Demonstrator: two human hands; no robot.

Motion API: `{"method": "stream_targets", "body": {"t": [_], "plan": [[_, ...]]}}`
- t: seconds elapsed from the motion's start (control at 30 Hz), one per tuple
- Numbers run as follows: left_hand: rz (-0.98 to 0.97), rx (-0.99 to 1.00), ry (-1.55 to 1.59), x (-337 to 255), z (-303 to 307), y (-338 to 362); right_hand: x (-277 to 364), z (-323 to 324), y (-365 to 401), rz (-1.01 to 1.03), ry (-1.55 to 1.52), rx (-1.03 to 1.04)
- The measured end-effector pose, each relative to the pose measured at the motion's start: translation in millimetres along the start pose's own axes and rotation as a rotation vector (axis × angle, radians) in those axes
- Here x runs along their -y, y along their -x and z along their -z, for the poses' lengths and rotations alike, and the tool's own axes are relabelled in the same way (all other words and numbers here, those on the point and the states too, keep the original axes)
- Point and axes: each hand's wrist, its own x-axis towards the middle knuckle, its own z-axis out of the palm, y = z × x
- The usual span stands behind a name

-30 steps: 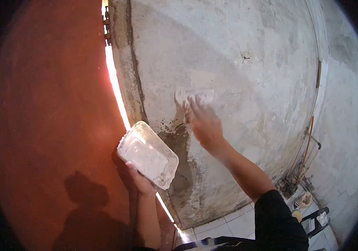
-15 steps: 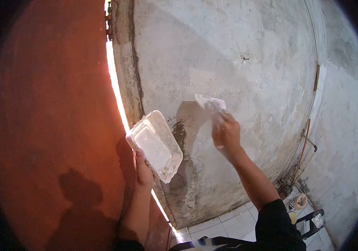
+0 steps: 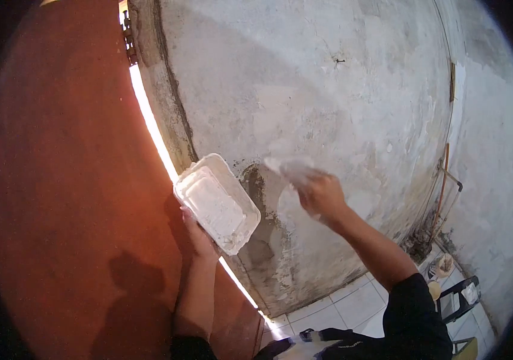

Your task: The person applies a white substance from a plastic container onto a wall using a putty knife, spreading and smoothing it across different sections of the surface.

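My left hand [image 3: 199, 237] is wrapped around the lower left side of a white plastic tub [image 3: 216, 201], which is tilted with its open top towards me. White putty is smeared over its inside and rim. My right hand [image 3: 322, 195] is closed around a putty knife [image 3: 288, 168], blurred by motion and coated in white. Its blade points left, close to the patchy grey wall [image 3: 238, 90]; whether it touches cannot be made out. Just left of the blade, a dark, rough damaged strip [image 3: 255, 186] runs down the wall.
A red-brown door [image 3: 76, 150] stands at the left, with a bright gap along its edge. A nail [image 3: 340, 60] sticks out of the wall. Pipes [image 3: 442, 186] run down the right corner. On the white floor tiles [image 3: 352, 303] stands a black-framed item [image 3: 463, 299].
My right hand has moved the putty knife down and left along the wall. The tub has shifted slightly left in view and turned a little. The camera view has shifted.
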Motion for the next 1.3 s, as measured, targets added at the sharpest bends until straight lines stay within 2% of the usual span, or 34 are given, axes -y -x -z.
{"method": "stream_targets", "body": {"t": [0.07,0.2,0.27,0.33,0.4,0.47,0.5,0.57,0.6,0.67,0.7,0.77,0.83,0.87,0.93,0.97,1.07,1.17,1.23,1.27,1.3], "plan": [[0.010,0.004,-0.032,5,6,-4,-7,10,-14,0.069,0.099,-0.373],[-0.014,0.023,-0.089,4,10,-6,-11,21,-33,-0.008,0.018,-0.482],[0.009,-0.007,-0.101,3,12,-6,-13,12,-38,-0.071,0.037,-0.416],[0.093,0.041,0.015,3,16,-8,-2,1,-36,-0.046,0.068,-0.391],[0.125,0.020,-0.029,-5,10,-5,11,-3,-30,-0.014,0.102,-0.365],[0.151,-0.001,-0.068,-8,9,-7,23,15,-24,-0.007,-0.185,-0.177],[0.138,0.040,-0.017,-5,14,-11,30,21,-23,0.006,-0.189,-0.173],[0.124,0.077,0.035,-7,13,-14,43,33,-20,-0.014,-0.372,-0.351],[0.103,0.049,-0.008,-10,8,-15,51,44,-18,-0.010,-0.373,-0.344],[0.089,0.015,-0.046,-9,5,-20,65,60,-15,-0.108,-0.652,-0.168],[0.093,0.039,0.015,-5,7,-23,69,58,-14,-0.112,-0.650,-0.160],[0.103,0.060,0.078,-1,8,-25,76,52,-13,-0.272,-0.833,-0.042],[0.126,0.267,0.028,-6,5,-23,78,45,-12,-0.294,-0.886,-0.077],[0.130,0.268,0.029,-5,4,-24,78,40,-12,-0.310,-0.939,-0.116],[0.160,0.417,0.177,-4,0,-26,78,33,-10,-0.307,-0.974,-0.172],[0.158,0.419,0.178,-5,-3,-26,79,30,-9,-0.305,-1.012,-0.227],[0.107,0.337,0.039,-8,-12,-25,84,28,-7,-0.352,-1.040,-0.213],[0.141,0.337,-0.018,-2,-13,-32,90,26,-6,-0.368,-1.107,-0.192],[0.219,0.244,0.004,0,-19,-32,91,19,-5,-0.401,-1.122,-0.177],[0.220,0.248,0.003,2,-12,-38,91,17,-4,-0.435,-1.140,-0.158],[0.301,0.421,0.097,-2,-6,-46,93,19,-2,-0.435,-1.140,-0.163]]}}
